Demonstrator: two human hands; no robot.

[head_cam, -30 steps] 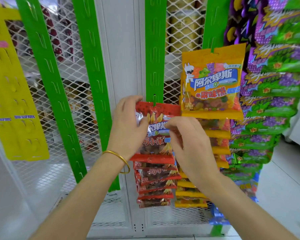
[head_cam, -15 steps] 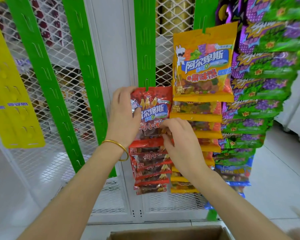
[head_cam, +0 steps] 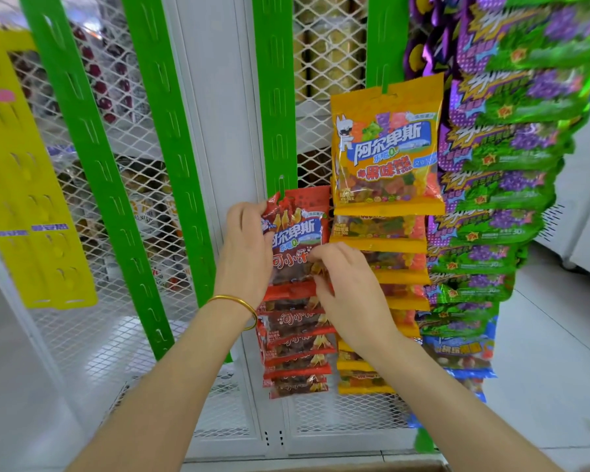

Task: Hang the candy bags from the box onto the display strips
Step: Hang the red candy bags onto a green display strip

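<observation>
Your left hand (head_cam: 244,248) grips the left edge of the glossy red plastic candy bag w/ blue label (head_cam: 295,233), fingers curled round its upper left corner; a thin gold bangle (head_cam: 234,303) sits on that wrist. Your right hand (head_cam: 346,284) pinches the same bag's lower right part, fingertips (head_cam: 317,264) bunched on the wrapper. The red bag sits at the top of a column of identical red bags (head_cam: 297,352), its top edge right at the middle green slotted plastic display strip (head_cam: 276,97), just under one of the strip's hooks; can't tell if the hook is through the hang hole. Rel. to that strip: immediately right hangs a column of orange-yellow gummy bags (head_cam: 387,148) on another green strip (head_cam: 384,35), top one much bigger in view, touching the red bag's right edge. Further right, a stack of green-and-purple grape-print bags (head_cam: 511,148), w/ a few blue bags (head_cam: 457,352) at the bottom of it. Left of the middle strip, two more green strips (head_cam: 171,131) run down bare, slanting across white wire mesh panels (head_cam: 143,107), and far left hangs a yellow plastic strip (head_cam: 24,185). Below the strip, at the bottom edge of view, a sliver of brown cardboard box rim (head_cam: 355,468) shows.
</observation>
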